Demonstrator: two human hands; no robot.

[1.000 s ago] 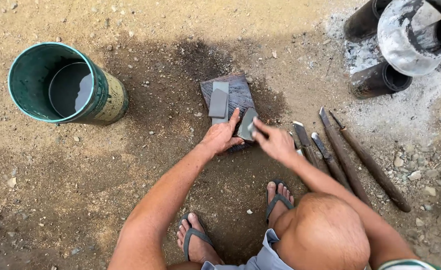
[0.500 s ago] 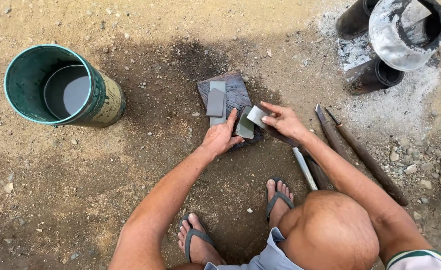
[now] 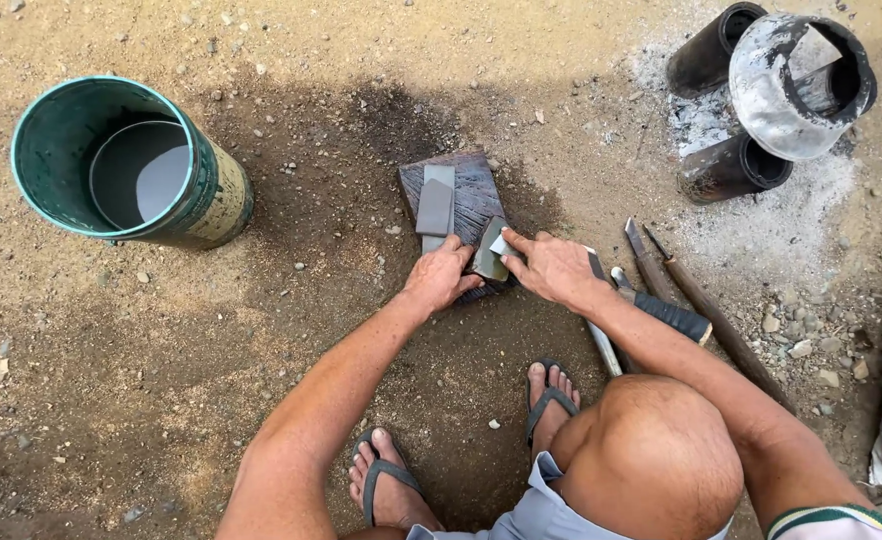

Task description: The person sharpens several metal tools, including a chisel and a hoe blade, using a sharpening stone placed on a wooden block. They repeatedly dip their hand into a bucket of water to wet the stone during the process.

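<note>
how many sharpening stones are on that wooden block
2: a long grey stone lies on the wooden block's left side; a smaller one sits under both hands at its near right edge.

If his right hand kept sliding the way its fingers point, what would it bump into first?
The right hand points left toward the small whetstone it already touches on the wooden board. Just beyond, it would probably meet the left hand steadying that stone.
</note>
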